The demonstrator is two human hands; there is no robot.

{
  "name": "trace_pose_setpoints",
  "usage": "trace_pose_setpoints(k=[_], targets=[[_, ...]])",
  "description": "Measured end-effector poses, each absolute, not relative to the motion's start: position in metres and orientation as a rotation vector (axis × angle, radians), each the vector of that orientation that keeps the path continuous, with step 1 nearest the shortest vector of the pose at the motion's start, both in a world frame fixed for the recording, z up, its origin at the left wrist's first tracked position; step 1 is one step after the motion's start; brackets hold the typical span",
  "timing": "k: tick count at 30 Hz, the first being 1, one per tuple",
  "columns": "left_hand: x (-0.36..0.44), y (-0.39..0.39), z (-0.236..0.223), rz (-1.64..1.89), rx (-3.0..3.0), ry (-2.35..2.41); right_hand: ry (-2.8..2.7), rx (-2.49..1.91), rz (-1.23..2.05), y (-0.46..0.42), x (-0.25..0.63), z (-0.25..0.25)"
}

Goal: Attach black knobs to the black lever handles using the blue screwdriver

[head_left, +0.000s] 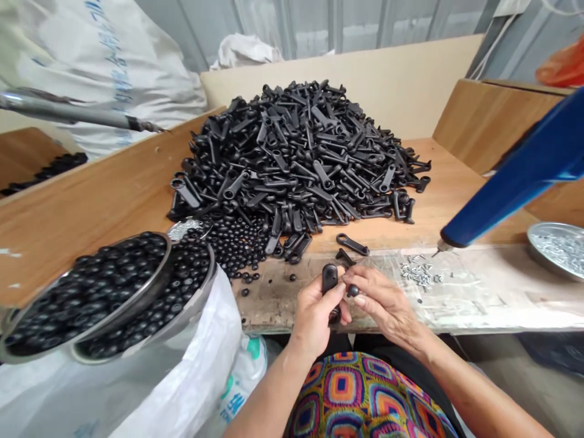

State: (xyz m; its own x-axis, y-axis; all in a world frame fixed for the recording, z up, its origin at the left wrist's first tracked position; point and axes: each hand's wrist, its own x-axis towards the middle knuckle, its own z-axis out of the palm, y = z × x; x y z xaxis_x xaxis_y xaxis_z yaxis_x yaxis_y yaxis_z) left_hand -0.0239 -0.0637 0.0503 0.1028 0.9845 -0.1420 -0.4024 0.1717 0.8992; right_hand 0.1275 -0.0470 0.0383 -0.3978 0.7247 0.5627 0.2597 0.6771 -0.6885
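Note:
My left hand [316, 313] is closed around a black plastic handle piece [329, 278], held upright near the front edge of the wooden table [82, 207]. My right hand [381, 298] pinches a small black ball [353, 291] right beside that piece. The two hands touch over my lap. A big heap of black handle parts [301, 155] lies behind them on the table.
Two stacked metal bowls [157, 286] of black balls rest on a white sack [201, 365] at left. Loose balls [237, 243] lie by the heap. Small metal screws [420, 272] sit on plastic sheeting, a blue tool [515, 179] points down at right, a metal dish [559, 248] of screws beyond.

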Motion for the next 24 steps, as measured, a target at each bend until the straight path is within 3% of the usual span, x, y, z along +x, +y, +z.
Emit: trace_pose_setpoints(k=[5, 14, 24], targets=[[-0.011, -0.073, 0.050, 1.213, 0.781, 0.871, -2.030, -0.799, 0.509, -0.060, 0.141, 0.032], [0.006, -0.082, 0.039, 1.092, 0.641, 0.843, -1.909, -0.661, 0.700, -0.067, 0.156, 0.032], [0.013, -0.084, 0.043, 1.101, 0.533, 0.853, -1.941, -0.765, 0.680, -0.066, 0.156, 0.025]])
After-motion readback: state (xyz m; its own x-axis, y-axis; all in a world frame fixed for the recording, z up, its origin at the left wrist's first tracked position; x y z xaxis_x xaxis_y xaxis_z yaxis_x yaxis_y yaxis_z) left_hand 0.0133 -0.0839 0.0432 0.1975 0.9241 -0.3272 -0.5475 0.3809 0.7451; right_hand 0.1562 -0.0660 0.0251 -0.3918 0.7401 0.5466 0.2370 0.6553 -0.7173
